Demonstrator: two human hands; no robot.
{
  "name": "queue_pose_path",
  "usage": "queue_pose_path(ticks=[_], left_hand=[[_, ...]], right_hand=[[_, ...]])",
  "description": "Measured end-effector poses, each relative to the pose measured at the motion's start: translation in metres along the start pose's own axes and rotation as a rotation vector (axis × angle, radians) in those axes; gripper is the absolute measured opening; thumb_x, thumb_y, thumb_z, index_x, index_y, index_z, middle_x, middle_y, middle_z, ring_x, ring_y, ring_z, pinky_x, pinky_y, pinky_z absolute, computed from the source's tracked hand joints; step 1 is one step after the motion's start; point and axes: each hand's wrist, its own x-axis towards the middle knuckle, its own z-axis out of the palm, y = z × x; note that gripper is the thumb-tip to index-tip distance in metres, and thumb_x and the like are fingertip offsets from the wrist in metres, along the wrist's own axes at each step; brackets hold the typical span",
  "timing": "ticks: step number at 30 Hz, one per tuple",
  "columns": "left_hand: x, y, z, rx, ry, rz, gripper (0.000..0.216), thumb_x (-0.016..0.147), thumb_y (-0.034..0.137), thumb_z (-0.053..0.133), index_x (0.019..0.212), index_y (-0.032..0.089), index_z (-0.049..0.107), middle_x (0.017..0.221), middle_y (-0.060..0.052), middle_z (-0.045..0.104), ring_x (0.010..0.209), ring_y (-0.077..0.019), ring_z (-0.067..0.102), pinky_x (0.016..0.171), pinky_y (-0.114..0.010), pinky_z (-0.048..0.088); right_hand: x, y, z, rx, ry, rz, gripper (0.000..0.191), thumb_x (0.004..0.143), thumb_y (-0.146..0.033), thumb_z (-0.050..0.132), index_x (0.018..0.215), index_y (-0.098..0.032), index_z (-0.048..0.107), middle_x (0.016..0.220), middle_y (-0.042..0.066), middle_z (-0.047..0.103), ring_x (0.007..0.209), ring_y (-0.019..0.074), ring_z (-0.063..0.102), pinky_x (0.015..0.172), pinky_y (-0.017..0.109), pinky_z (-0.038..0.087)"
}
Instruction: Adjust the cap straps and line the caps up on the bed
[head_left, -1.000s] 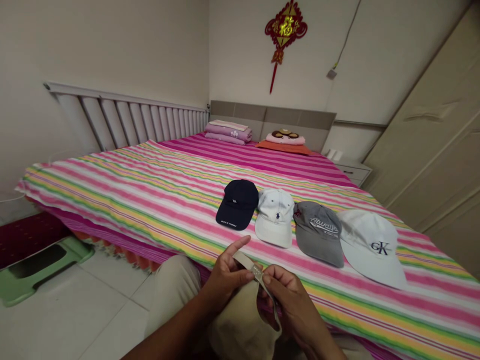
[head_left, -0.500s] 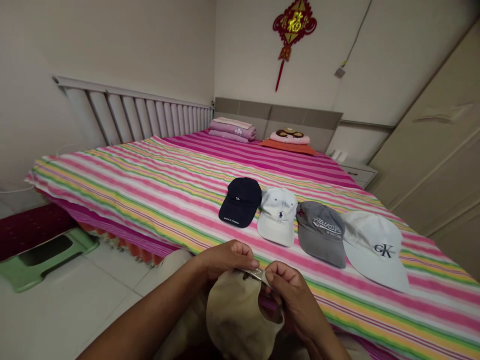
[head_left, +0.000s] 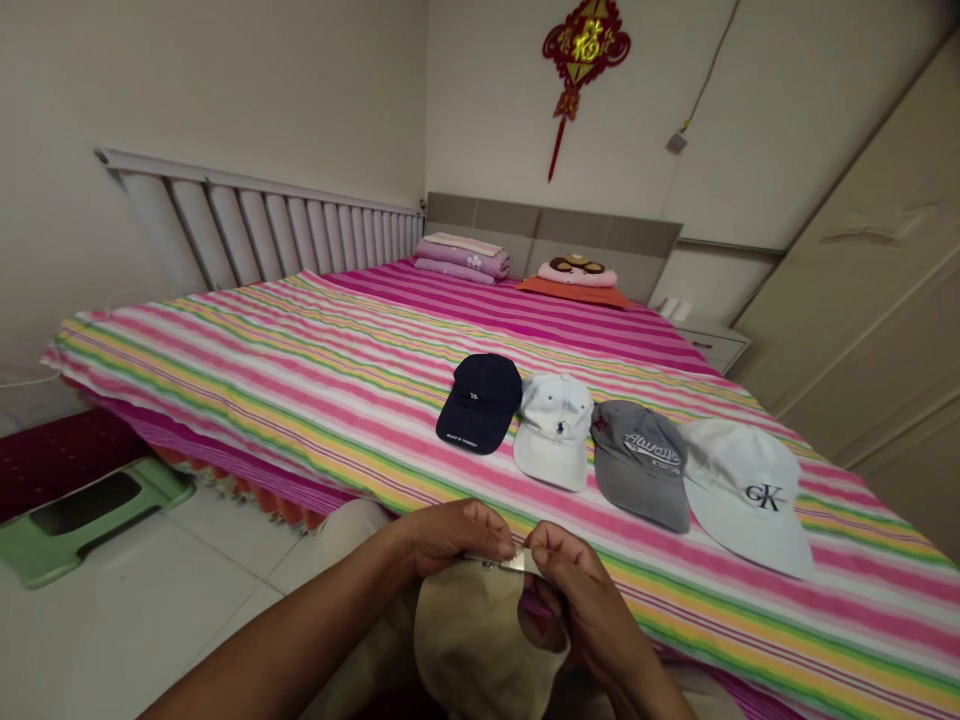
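Note:
A beige baseball cap (head_left: 480, 640) is held between my hands above my lap, its back opening facing me. My left hand (head_left: 461, 530) pinches the cap's back strap beside a shiny metal buckle (head_left: 512, 561). From the other side my right hand (head_left: 574, 570) grips the strap, fingers closed near the edge of the opening. Beyond my hands, caps lie in a row on the bed: a navy cap (head_left: 481, 405), a white cap with a small dark emblem (head_left: 553, 430), a grey cap with lettering (head_left: 641, 465) and a pale cap marked CK (head_left: 750, 495).
A striped sheet covers the bed (head_left: 300, 370). Folded purple bedding (head_left: 461, 262) and an orange pillow (head_left: 574, 290) lie by the headboard (head_left: 600, 235). On the floor at left is a green stool (head_left: 97, 520); a wardrobe (head_left: 885, 300) stands at right.
Both hands have come slightly closer together on the strap, and my left hand is a little lower. The buckle has tilted and sits lower. The caps on the bed have stayed put.

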Motion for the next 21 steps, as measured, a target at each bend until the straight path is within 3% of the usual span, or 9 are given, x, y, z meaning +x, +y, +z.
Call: queue_pose_path(ticks=[3, 7, 12, 14, 17, 21], left_hand=[[0.002, -0.006, 0.002, -0.031, 0.051, 0.093, 0.014, 0.050, 0.019, 0.071, 0.055, 0.010, 0.061, 0.046, 0.003, 0.054, 0.039, -0.0042, 0.042, 0.042, -0.017, 0.030], [0.003, -0.010, 0.002, -0.101, 0.021, 0.172, 0.015, 0.050, 0.020, 0.070, 0.054, 0.009, 0.060, 0.045, 0.001, 0.053, 0.039, -0.0053, 0.042, 0.042, -0.019, 0.030], [-0.003, 0.006, -0.009, -0.322, 0.026, 0.340, 0.016, 0.055, 0.023, 0.069, 0.056, 0.012, 0.057, 0.045, 0.001, 0.052, 0.043, -0.0087, 0.047, 0.050, -0.022, 0.037], [-0.006, 0.016, -0.015, -0.389, 0.025, 0.372, 0.013, 0.059, 0.022, 0.066, 0.057, 0.013, 0.056, 0.048, 0.001, 0.053, 0.047, -0.0102, 0.051, 0.055, -0.023, 0.040], [-0.010, 0.030, -0.023, -0.385, -0.026, 0.356, 0.009, 0.062, 0.018, 0.064, 0.062, 0.011, 0.058, 0.054, -0.001, 0.059, 0.053, -0.0113, 0.055, 0.058, -0.023, 0.041], [-0.012, 0.031, -0.031, -0.366, -0.201, 0.441, 0.033, 0.058, 0.030, 0.068, 0.083, 0.009, 0.062, 0.077, -0.007, 0.066, 0.076, -0.0186, 0.061, 0.073, -0.028, 0.043]], right_hand=[[-0.001, -0.001, 0.002, 0.005, -0.003, -0.014, 0.021, 0.075, -0.034, 0.053, 0.062, -0.019, 0.044, 0.039, -0.009, 0.035, 0.035, 0.0052, 0.024, 0.037, 0.019, 0.017], [0.003, -0.003, 0.000, 0.061, -0.084, 0.009, 0.022, 0.075, -0.036, 0.055, 0.064, -0.018, 0.048, 0.045, -0.005, 0.046, 0.038, 0.0062, 0.033, 0.039, 0.019, 0.022], [0.010, 0.002, -0.024, 0.174, -0.198, 0.135, 0.028, 0.067, -0.038, 0.066, 0.063, -0.012, 0.057, 0.054, 0.001, 0.057, 0.046, 0.0085, 0.047, 0.047, 0.020, 0.035], [0.012, 0.003, -0.033, 0.252, -0.158, 0.127, 0.026, 0.060, -0.035, 0.072, 0.062, -0.012, 0.060, 0.055, 0.001, 0.059, 0.047, 0.0092, 0.050, 0.050, 0.020, 0.038], [0.011, -0.004, -0.038, 0.413, 0.011, 0.023, 0.023, 0.056, -0.030, 0.076, 0.069, -0.016, 0.065, 0.061, -0.001, 0.065, 0.052, 0.0104, 0.056, 0.054, 0.020, 0.043], [0.010, -0.027, -0.034, 0.542, 0.097, -0.038, 0.022, 0.055, -0.035, 0.075, 0.071, -0.022, 0.068, 0.066, 0.000, 0.070, 0.064, 0.0172, 0.063, 0.066, 0.028, 0.048]])
